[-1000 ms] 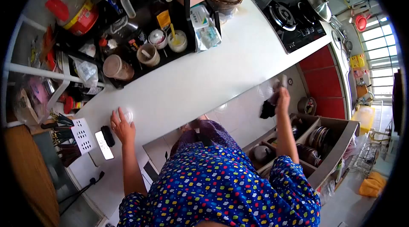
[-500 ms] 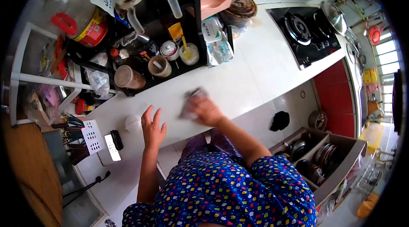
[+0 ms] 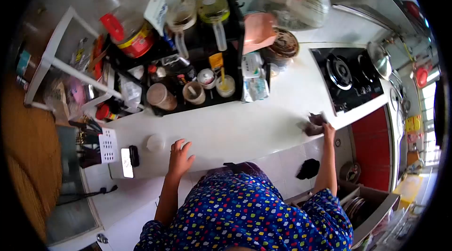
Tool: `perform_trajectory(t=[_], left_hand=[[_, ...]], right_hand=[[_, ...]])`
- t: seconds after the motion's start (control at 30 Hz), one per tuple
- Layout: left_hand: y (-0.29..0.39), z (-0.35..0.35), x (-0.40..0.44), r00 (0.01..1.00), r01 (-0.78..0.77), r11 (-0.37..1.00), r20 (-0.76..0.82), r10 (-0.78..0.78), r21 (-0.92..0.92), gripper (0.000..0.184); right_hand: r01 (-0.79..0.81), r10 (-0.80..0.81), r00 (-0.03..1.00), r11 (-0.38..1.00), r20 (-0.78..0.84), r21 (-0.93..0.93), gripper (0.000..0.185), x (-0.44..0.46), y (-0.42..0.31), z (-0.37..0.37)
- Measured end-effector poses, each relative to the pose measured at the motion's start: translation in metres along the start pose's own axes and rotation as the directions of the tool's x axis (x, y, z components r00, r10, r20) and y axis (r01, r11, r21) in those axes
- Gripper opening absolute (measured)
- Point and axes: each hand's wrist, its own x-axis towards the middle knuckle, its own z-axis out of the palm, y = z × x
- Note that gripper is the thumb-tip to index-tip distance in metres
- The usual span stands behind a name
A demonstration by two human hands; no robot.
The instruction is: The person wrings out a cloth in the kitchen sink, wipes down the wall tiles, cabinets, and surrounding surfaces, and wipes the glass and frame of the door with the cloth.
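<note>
My right hand (image 3: 329,132) is closed on a crumpled dark greyish-brown cloth (image 3: 314,125), which lies against the white counter (image 3: 230,133) by its front edge, left of the stove. My left hand (image 3: 180,158) rests at the front of the counter with its fingers spread and nothing in them. Just left of those fingers stands a small whitish translucent cup or lid (image 3: 155,143). Farther left are a phone with a lit screen (image 3: 127,162) and a small black object (image 3: 134,156) against it.
A black rack (image 3: 202,106) with seasoning jars stands at the back, a large oil bottle (image 3: 134,39) on it. To the right is a black gas stove (image 3: 346,81). A white perforated holder (image 3: 108,145) sits at the left end. Below is an open drawer (image 3: 376,213) with dishes.
My right hand has swept the cloth rightward along the counter, from the middle to near the stove. The left hand stays spread by the cup or lid. The view has tilted up somewhat.
</note>
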Motion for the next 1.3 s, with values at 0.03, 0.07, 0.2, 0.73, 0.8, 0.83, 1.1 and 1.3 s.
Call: perform_trajectory(t=[0.03, 0.07, 0.2, 0.73, 0.8, 0.83, 1.1, 1.3], left_hand=[[0.006, -0.001, 0.012, 1.000, -0.029, 1.000, 0.001, 0.029, -0.005, 0.053], [0.014, -0.005, 0.022, 0.996, -0.074, 0.997, 0.041, 0.073, 0.004, 0.052], [0.060, -0.023, 0.052, 0.984, -0.137, 0.987, 0.100, 0.145, -0.087, 0.048], [0.148, -0.113, 0.095, 0.760, -0.585, 0.747, -0.536, 0.367, -0.317, 0.092], [0.139, -0.120, 0.091, 0.724, -0.576, 0.786, -0.586, 0.364, -0.223, 0.097], [0.131, -0.125, 0.089, 0.709, -0.562, 0.790, -0.634, 0.308, -0.244, 0.095], [0.069, -0.251, 0.073, 0.491, -0.415, 0.909, -0.850, 0.194, -0.032, 0.053], [0.053, -0.380, 0.083, 0.747, -0.652, -0.035, -0.635, -0.197, -0.757, 0.031]], right_hand=[[0.026, -0.026, 1.000, 0.997, -0.004, -0.071, 0.024, 0.000, 0.001, 0.010], [0.026, -0.038, 0.998, 0.974, 0.050, 0.223, 0.031, -0.008, -0.015, 0.023], [-0.360, -0.234, 0.813, 0.519, 0.534, 0.775, 0.051, -0.068, -0.115, 0.066], [-0.332, -0.565, 0.402, 0.644, 0.720, 0.690, 0.064, -0.259, -0.338, 0.219], [-0.310, -0.634, 0.292, 0.646, 0.716, 0.698, 0.068, -0.289, -0.359, 0.236], [-0.318, -0.654, 0.231, 0.649, 0.720, 0.691, 0.069, -0.305, -0.371, 0.239], [0.126, -0.690, -0.195, 0.687, 0.697, 0.715, 0.082, -0.372, -0.494, 0.278], [0.528, -0.874, -0.193, 0.290, 0.445, 0.798, 0.070, -0.399, -0.579, 0.276]])
